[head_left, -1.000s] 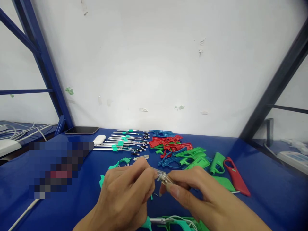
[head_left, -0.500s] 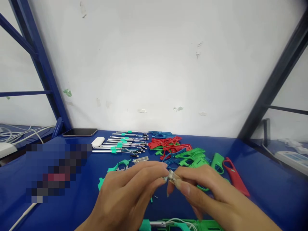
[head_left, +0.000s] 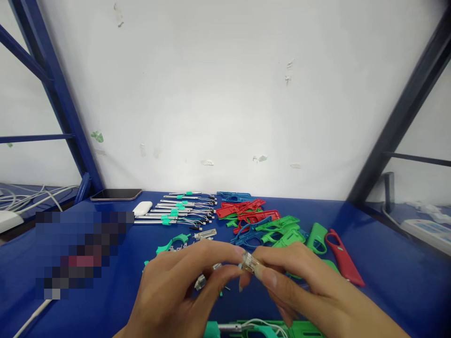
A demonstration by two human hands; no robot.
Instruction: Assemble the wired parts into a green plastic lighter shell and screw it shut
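A small clear plastic fuel tank (head_left: 251,263), of the kind in a long lighter, is held in front of me. My right hand (head_left: 299,277) pinches its near right end between thumb and forefinger. At its other end the thumb and forefinger of my left hand (head_left: 186,277) close on the tip; a small fitting there is mostly hidden by the fingers. Below both hands lies a green lighter handle half (head_left: 306,329) with a metal tube (head_left: 230,327) and white wires. Behind my left hand are another clear tank (head_left: 206,234) and teal trigger-like parts (head_left: 172,243).
Metal lighter tubes (head_left: 186,211) with teal clips and wires lie in a row at the back. Red, blue and green handle halves (head_left: 282,227) are piled right of them. A phone (head_left: 116,194), a white case (head_left: 143,208) and a red handle (head_left: 345,258) rest on the blue table (head_left: 116,310).
My left fingers have shifted slightly lower and opened a gap behind the thumb, so small clear parts on the table show through. The tank stays between both hands.
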